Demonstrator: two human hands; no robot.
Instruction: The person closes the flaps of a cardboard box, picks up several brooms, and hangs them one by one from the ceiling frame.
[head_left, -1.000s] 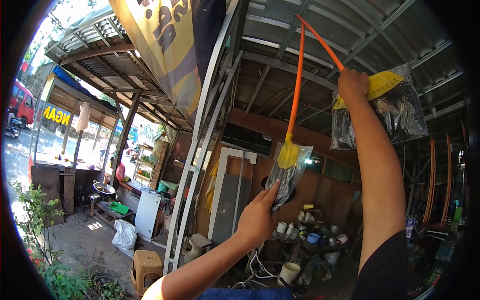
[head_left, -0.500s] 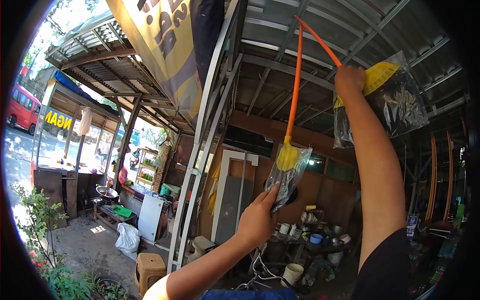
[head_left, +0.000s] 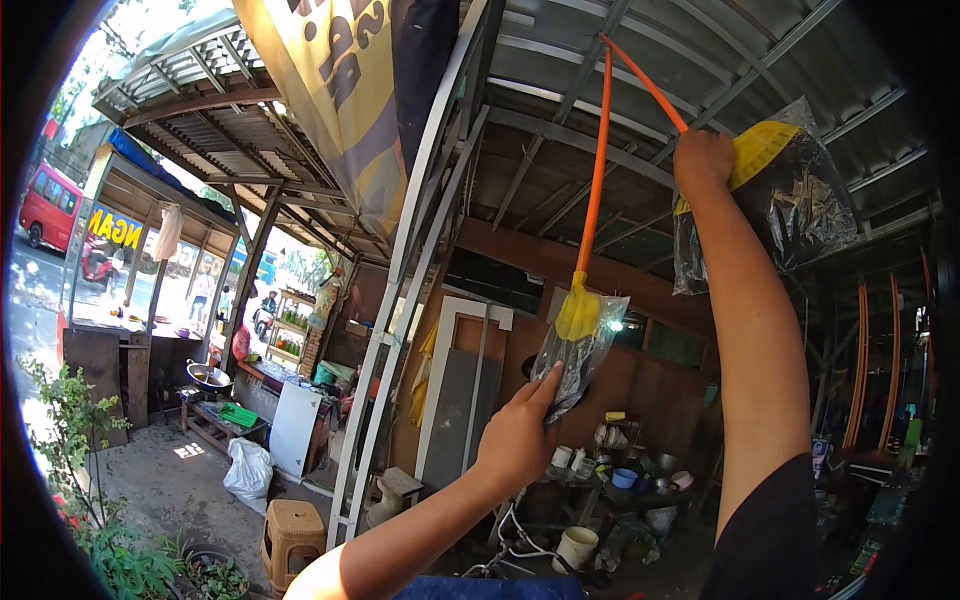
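Note:
Two brooms with orange handles and yellow heads, wrapped in clear plastic, are held up in front of me. The left broom (head_left: 578, 315) is head down, seen narrow side on, and my left hand (head_left: 518, 430) is closed around its bagged lower end. Higher up at the right, my right hand (head_left: 703, 160) grips the right broom (head_left: 765, 152) where handle and yellow head join. Dark bristles spread inside that plastic bag. The two handles slant upward and meet near the roof beams; my right palm and fingertips are partly hidden.
A metal frame post (head_left: 405, 270) and a hanging banner (head_left: 335, 90) stand left of the brooms. Below are a plastic stool (head_left: 290, 535), a white sack (head_left: 248, 473), a bucket (head_left: 575, 548) and a cluttered table. A wok (head_left: 208, 375) sits by the stall at the left.
The view has shifted slightly, so the surroundings sit a little differently. Both hands keep their hold on the brooms, almost unmoved. A red motorbike now shows behind the stall.

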